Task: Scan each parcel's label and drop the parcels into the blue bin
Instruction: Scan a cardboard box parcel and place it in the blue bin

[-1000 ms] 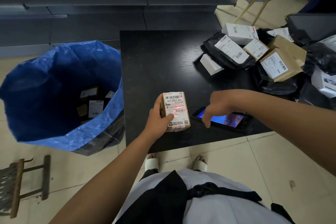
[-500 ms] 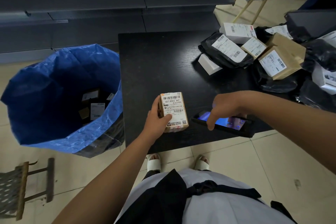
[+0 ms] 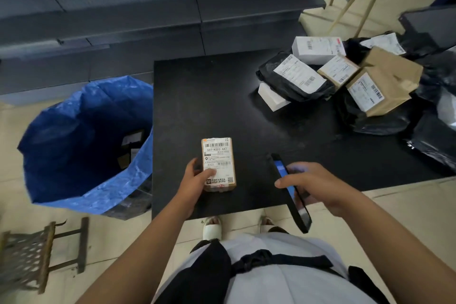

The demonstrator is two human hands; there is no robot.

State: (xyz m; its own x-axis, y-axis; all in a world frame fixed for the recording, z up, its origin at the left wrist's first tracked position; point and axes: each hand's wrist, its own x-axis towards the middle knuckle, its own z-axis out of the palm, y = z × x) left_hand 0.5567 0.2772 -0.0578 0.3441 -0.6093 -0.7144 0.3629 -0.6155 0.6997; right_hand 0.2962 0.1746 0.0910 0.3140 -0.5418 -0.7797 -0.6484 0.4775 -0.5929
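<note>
Here the black table (image 3: 222,96) fills the middle of the view, with the blue bin (image 3: 74,145) standing on the tiled floor just beside its left edge; the bin is a crinkled woven plastic sack, open at the top, with a few labelled parcels lying dim at its bottom. On the table's far right corner sits a pile of parcels (image 3: 345,81): black plastic mailers, brown paper packets and white boxes, most with white barcode labels facing up. Near the front edge the left hand (image 3: 195,180) grips a small brown cardboard parcel (image 3: 218,164) from its left side, thumb laid across the lower part of the label. The parcel is a narrow upright-facing box, its top almost wholly covered by a white label with a barcode along the upper edge and the printed code 507-K503 447 beneath. To its right, the right hand (image 3: 315,187) holds a black handheld scanner (image 3: 291,192) tilted on edge, blue screen lit, fingers curled round it, apart from the parcel
</note>
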